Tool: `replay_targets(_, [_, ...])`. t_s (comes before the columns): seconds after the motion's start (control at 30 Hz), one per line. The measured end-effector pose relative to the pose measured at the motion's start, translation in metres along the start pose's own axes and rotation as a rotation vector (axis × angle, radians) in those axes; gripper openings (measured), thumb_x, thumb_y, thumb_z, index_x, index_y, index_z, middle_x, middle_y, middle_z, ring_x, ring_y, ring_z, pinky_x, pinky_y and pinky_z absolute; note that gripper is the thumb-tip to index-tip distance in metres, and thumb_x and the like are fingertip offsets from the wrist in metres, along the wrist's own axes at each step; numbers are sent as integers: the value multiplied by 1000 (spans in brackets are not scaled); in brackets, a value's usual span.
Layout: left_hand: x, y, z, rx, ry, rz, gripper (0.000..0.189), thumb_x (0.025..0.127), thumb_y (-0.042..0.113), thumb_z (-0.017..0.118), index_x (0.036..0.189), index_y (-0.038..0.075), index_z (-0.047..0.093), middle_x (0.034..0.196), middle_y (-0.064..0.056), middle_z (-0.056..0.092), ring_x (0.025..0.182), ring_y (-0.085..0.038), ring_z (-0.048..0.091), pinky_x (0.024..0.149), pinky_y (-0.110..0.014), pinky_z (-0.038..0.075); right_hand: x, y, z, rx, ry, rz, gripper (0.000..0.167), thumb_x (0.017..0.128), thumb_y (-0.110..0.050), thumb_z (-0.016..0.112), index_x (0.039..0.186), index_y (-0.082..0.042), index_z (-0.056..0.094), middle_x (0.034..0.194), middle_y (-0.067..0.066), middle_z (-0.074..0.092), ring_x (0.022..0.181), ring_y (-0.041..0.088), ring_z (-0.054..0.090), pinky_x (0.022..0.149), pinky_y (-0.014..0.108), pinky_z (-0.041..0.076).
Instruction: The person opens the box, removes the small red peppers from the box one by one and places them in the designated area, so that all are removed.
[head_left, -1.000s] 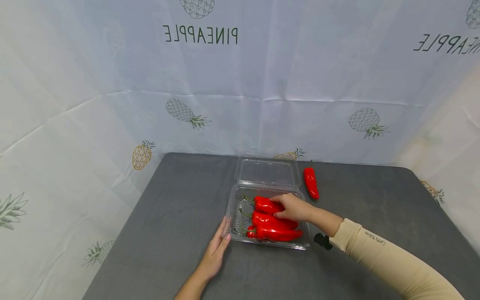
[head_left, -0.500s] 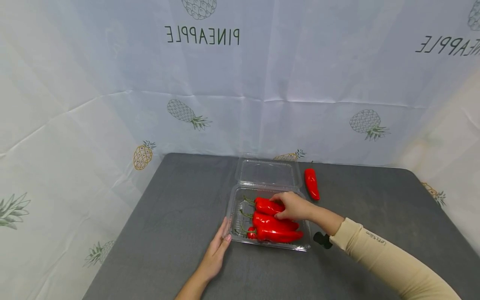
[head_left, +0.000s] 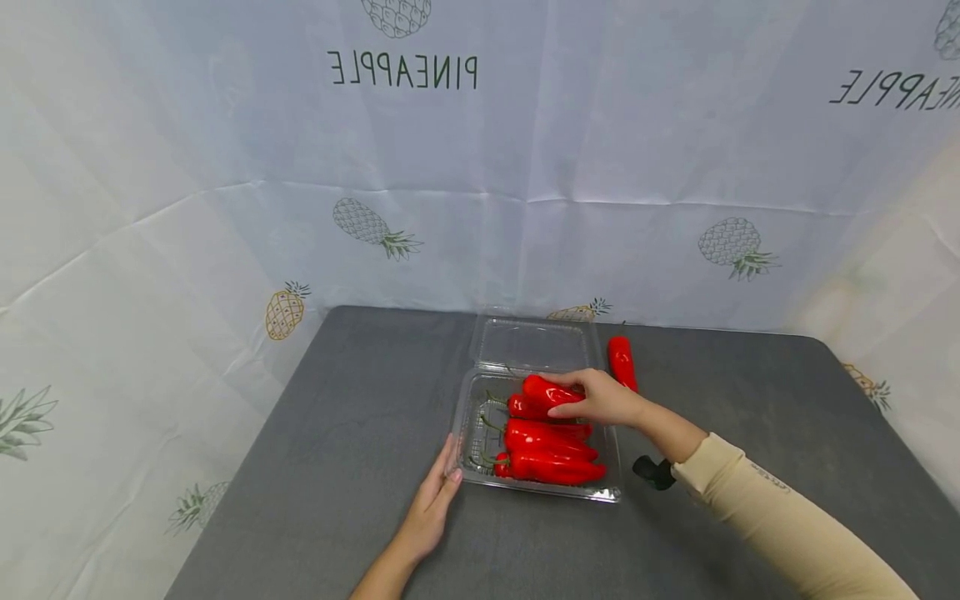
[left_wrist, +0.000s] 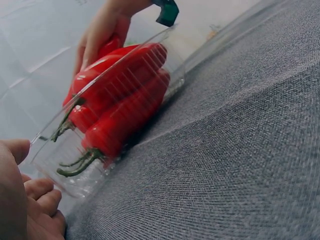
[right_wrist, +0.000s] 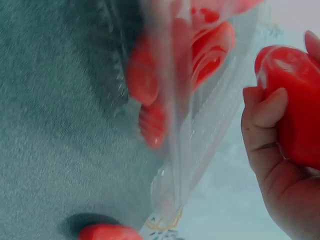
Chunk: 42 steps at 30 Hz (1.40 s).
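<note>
My right hand (head_left: pixel 603 400) grips a red pepper (head_left: pixel 551 390) between thumb and fingers, just above the back of a clear plastic clamshell container (head_left: pixel 467 417). In the right wrist view, that same pepper (right_wrist: pixel 300 105) is raised over the container's rim. Several other red peppers (head_left: pixel 555 468) with green stems lie side by side inside, some stacked. At the container's front left corner, my left hand (head_left: pixel 427 508) holds the edge. Its thumb (left_wrist: pixel 17 150) meets the rim, with bent fingers (left_wrist: pixel 42 195) against the wall in the left wrist view.
The container's lid (head_left: pixel 536 343) lies folded back behind it. One loose red pepper (head_left: pixel 621 362) rests on the grey table (head_left: pixel 360 417) to the right of the lid. A pineapple-print curtain (head_left: pixel 600 150) hangs along the table's back edge.
My right hand has lifted a pepper and moved slightly up and back with it, showing more of the peppers beneath. My left hand stays at the container's corner.
</note>
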<state>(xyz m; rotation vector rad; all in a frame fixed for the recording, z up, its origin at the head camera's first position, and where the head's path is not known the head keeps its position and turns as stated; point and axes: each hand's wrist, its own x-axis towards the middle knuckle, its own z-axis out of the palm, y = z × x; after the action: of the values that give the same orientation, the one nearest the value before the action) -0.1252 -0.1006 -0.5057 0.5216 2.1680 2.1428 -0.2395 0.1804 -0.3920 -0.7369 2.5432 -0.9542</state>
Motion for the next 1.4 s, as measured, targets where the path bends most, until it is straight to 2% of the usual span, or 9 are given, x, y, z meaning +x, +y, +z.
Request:
replay_targets(0.1, [0,0,0,-1,0,-1,57,100,9,36,145,-10,7,149,-31,16,133,5,21,102,-4,23,-1,4,-3,33,21,24,61,84,-27,69,138,-10,46,83,4,66,57,9,42,51,22,42])
replay_targets(0.17, [0,-1,0,-1,0,-1,57,100,9,36,145,-10,7,150,-31,16,134,2,20,102,-4,23,-1,7,-5,60,34,33,58,86,-26,67,138,-10,46,64,-1,54,50,9,33,48,22,36])
replay_targets(0.27, [1,-1,-1,2,0,-3,57,100,10,36,146,-9,7,150,-30,16,134,-2,20,102,-4,22,-2,11,-8,88,61,34,54,89,-24,62,138,-8,46,54,-4,38,45,7,23,45,22,32])
replay_targets(0.5, [1,0,-1,-2,5,2,57,100,9,36,145,-10,8,149,-31,17,132,11,22,102,-4,23,-4,20,-12,93,194,88,52,89,-25,62,136,-8,48,73,10,63,47,10,30,45,23,34])
replay_targets(0.57, [1,0,-1,-2,5,7,56,100,8,36,145,-10,8,149,-31,17,131,12,22,101,-4,23,-5,24,-13,97,219,101,52,90,-26,61,136,-7,47,93,17,69,52,12,36,47,23,37])
replay_targets(0.67, [1,0,-1,0,4,11,56,100,8,36,145,-10,8,149,-31,17,132,12,22,101,-4,23,-5,31,-16,104,251,117,51,91,-27,59,137,-6,46,118,22,63,65,16,43,52,24,40])
replay_targets(0.87, [2,1,-1,6,-1,9,56,100,9,36,145,-10,8,149,-31,16,132,11,21,102,-4,22,-7,49,-23,92,342,188,50,94,-30,55,137,-7,44,115,27,60,81,23,48,58,25,40])
replay_targets(1.0, [1,0,-1,6,-1,7,56,100,9,36,145,-10,8,149,-31,16,132,12,21,102,-4,22,-9,59,-26,104,378,235,52,95,-33,53,139,-7,43,126,29,53,91,27,49,62,25,40])
replay_targets(1.4, [0,-1,0,8,5,18,56,100,8,36,145,-11,8,149,-32,17,132,12,22,101,-4,22,-13,80,-32,185,442,297,56,96,-39,47,142,-9,36,136,31,45,101,32,51,68,23,49])
